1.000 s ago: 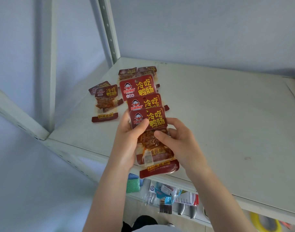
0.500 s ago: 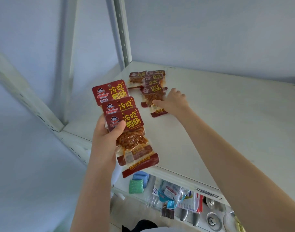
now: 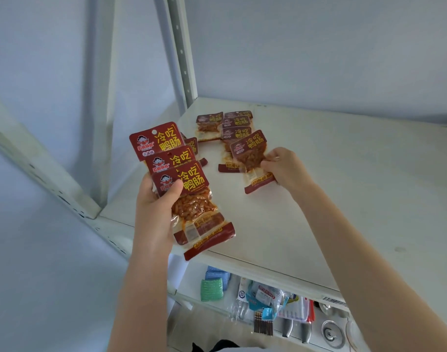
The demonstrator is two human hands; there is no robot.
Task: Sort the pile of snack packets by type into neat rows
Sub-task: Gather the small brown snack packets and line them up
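Three fanned packets being gripped by left hand | right hand pinching tilted packet | perhaps six shelved packets awaiting rows

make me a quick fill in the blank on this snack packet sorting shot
1. The left hand grips a fanned stack of packets showing ____ red headers.
2. The right hand pinches a single darker packet over the shelf, whose colour is ____.
3. On the lower level, the scouring pad in front of the blue ones is ____.
Missing words: three; white; green.
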